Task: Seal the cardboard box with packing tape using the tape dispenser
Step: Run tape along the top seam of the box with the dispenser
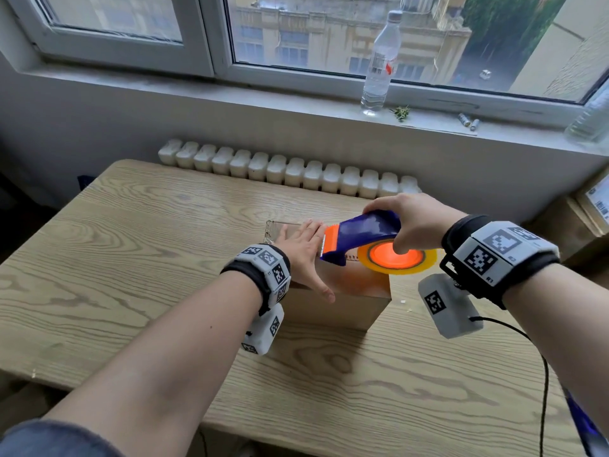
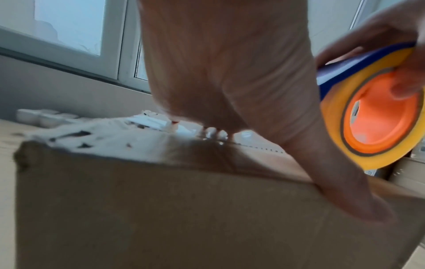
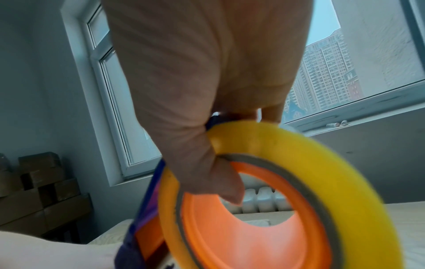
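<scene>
A brown cardboard box stands on the wooden table. My left hand lies flat on the box top with straight fingers, the thumb over the near edge. My right hand grips a blue and orange tape dispenser carrying a yellow tape roll, thumb inside the orange hub. The dispenser's orange front end hovers over the box top, right beside my left hand's fingers. In the left wrist view the box top looks glossy, with the roll to the right.
A radiator runs behind the table under the window sill. A plastic water bottle and small batteries sit on the sill. More cardboard boxes are stacked at the room's side. A black cable trails from my right wrist.
</scene>
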`<state>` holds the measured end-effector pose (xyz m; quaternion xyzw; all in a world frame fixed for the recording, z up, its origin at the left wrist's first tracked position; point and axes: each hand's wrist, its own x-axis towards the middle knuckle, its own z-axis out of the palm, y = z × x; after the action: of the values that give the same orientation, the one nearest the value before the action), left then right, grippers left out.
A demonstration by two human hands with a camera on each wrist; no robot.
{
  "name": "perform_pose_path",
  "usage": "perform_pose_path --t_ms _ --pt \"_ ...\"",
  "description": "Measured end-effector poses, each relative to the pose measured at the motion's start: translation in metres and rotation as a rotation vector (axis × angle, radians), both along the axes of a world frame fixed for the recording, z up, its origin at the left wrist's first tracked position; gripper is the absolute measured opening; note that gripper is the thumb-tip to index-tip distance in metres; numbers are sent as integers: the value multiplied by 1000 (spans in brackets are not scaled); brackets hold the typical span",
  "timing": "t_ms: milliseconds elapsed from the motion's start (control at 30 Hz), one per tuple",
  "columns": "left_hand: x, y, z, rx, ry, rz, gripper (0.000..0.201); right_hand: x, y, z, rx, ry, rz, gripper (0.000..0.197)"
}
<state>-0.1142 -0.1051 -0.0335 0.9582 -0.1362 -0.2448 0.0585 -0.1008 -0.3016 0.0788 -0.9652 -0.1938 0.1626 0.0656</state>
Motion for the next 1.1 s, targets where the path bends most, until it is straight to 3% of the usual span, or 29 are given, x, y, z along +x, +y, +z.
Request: perform_pose_path --t_ms 267,533,833,1100 --pt "1 5 -8 -18 -23 2 141 -5 -24 3 -9 5 8 84" --pt "-1 3 -4 28 0 8 140 -8 -74 4 -54 32 -113 87" --pt "-1 -11 4 59 10 17 141 -6 -69 -21 -15 -19 -78 77" --pt "6 -72 6 -13 -10 -74 142 0 -79 -31 7 -13 -117 65"
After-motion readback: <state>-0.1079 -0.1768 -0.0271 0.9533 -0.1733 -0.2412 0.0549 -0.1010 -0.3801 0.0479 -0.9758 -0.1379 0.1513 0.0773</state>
